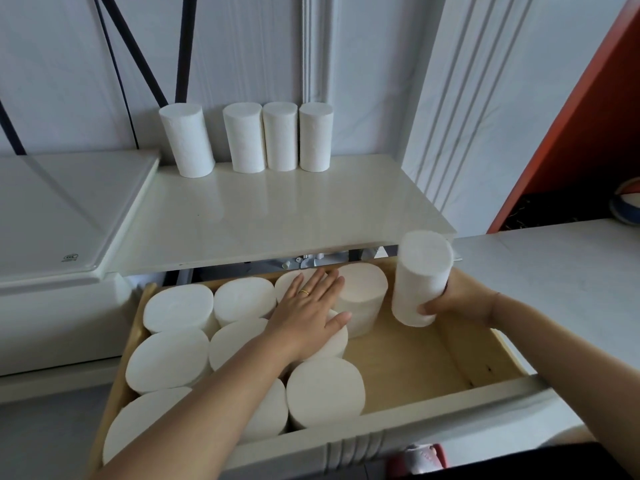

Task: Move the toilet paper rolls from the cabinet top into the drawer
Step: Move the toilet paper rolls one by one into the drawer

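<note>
Several white toilet paper rolls (263,136) stand upright along the back of the cream cabinet top (277,216). Below it the wooden drawer (408,365) is pulled out, its left half packed with several upright rolls (176,308). My left hand (308,306), wearing a ring, lies flat with fingers spread on the rolls in the middle of the drawer. My right hand (457,299) grips the lower part of one roll (420,275), held slightly tilted above the drawer's back right corner.
The right half of the drawer shows bare wood floor. A white glossy surface (62,216) adjoins the cabinet on the left, a white counter (561,271) on the right with a ball (628,206) by an orange panel. Dark cables hang on the wall.
</note>
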Demonstrator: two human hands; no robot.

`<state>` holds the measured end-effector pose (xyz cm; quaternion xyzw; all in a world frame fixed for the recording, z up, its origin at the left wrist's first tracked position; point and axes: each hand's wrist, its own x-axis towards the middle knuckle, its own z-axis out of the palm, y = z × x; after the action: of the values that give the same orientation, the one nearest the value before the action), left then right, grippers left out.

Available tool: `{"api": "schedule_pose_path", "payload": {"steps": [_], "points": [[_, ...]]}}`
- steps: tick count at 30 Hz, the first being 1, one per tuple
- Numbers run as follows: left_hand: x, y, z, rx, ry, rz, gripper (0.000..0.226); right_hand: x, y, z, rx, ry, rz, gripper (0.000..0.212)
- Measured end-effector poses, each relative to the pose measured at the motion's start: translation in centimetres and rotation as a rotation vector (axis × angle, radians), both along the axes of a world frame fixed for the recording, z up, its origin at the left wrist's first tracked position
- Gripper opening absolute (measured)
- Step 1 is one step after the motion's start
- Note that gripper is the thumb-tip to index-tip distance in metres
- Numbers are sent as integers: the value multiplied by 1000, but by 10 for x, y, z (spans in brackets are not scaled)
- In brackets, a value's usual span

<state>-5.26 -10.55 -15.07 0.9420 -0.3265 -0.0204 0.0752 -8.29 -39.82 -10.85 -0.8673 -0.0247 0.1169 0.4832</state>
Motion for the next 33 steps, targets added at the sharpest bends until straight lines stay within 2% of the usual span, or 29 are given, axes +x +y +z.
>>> {"api": "schedule_pose_path", "payload": {"steps": [2, 6, 10, 18, 21, 27, 31, 33], "points": [[0, 0, 1, -5, 2, 1, 65, 3, 6, -10, -41, 14, 43, 100], [0, 0, 1, -12, 7, 4, 66, 7, 9, -20, -34, 112, 103, 89], [0, 0, 0, -15, 7, 4, 66, 10, 4, -29, -21, 105, 107, 87], [-1, 1, 0, -5, 9, 9, 66, 9, 2, -31, -75, 67, 46, 103], [-2, 0, 0, 0, 12, 10, 66, 8, 2, -31, -130, 58, 64, 103], [-2, 0, 1, 0, 10, 11, 66, 9, 0, -30, -116, 76, 73, 103], [-2, 0, 1, -5, 3, 9, 66, 15, 2, -25, 47, 131, 1, 85], [-2, 0, 1, -5, 5, 3, 64, 18, 3, -22, 36, 141, -36, 69]]}}
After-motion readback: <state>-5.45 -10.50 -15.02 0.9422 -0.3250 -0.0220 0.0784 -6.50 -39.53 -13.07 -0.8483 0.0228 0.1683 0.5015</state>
